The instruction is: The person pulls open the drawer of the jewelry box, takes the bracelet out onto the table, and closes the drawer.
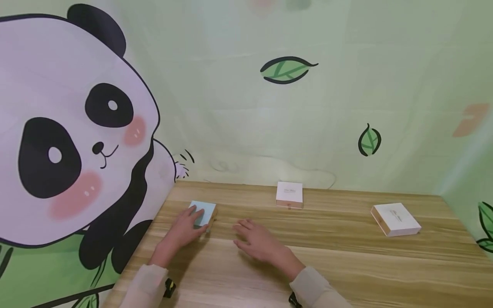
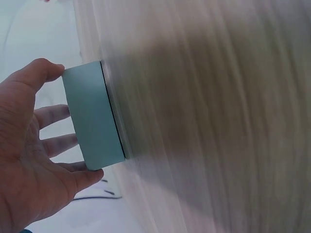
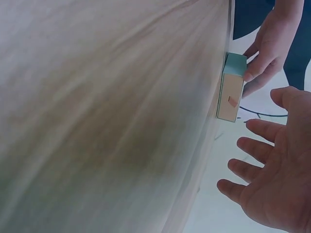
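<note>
A: Left hand [image 1: 184, 231]?

B: Grasping the pale blue-green, rectangular, cardboard-looking box with a peach side [image 2: 92, 115], apparently by opposite ends, with bent fingers.

A: Secure enough?

B: Perhaps not. Could twist or slip loose, given such slight contact with smooth-looking walls; could dent if squeezed too hard.

A: And the right hand [image 1: 259, 241]?

B: Loose and empty, with fingers spread, apart from the box. Might knock it askew if swung left too fast.

A: Location of the box?

B: Seemingly down on the wood-grain table [image 1: 358, 263], near the left edge. Could tip over that edge if pushed outward.

A: Farther out?

B: A white square box with an orange-brown side [image 1: 289, 193] by the back edge; another white box [image 1: 396, 219] well off to the right. Probably safe, barring a wide sweep.
</note>
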{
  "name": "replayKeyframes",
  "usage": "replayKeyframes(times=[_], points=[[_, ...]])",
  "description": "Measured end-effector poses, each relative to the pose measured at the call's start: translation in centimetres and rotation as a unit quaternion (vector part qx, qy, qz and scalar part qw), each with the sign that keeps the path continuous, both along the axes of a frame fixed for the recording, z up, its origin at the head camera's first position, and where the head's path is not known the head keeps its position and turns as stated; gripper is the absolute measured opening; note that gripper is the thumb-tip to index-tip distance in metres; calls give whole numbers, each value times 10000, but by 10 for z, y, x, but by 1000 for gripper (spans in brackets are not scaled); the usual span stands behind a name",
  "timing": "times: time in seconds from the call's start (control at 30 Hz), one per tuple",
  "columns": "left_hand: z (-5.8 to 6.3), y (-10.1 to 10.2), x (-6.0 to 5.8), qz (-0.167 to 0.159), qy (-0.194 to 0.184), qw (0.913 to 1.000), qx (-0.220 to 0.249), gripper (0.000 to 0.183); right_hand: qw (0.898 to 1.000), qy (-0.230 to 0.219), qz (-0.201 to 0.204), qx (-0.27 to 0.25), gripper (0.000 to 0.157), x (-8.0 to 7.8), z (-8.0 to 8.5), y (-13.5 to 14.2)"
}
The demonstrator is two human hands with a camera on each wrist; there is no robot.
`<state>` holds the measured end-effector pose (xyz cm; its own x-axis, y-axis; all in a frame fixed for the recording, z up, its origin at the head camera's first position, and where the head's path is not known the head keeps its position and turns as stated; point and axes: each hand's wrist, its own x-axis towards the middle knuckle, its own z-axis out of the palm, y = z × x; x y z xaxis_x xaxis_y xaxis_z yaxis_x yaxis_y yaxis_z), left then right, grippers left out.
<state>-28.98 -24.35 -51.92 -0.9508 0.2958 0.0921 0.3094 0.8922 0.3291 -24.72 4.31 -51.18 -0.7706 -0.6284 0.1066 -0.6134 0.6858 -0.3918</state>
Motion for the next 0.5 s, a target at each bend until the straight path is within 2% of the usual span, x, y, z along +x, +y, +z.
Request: replayKeyframes(times=[0.17,0.33,0.5], points=[[4,13,5,-5,-73,9999,115,60,10000,-56,-64,-38,56,-1,1,5],[7,26,9,-7,-120,9999,-31,61,9999,-25,-90,-74,55,-2,1,9],[8,41,14,-144,-162,9997,-104,61,9998,-39,-135,-119,54,-2,1,12]])
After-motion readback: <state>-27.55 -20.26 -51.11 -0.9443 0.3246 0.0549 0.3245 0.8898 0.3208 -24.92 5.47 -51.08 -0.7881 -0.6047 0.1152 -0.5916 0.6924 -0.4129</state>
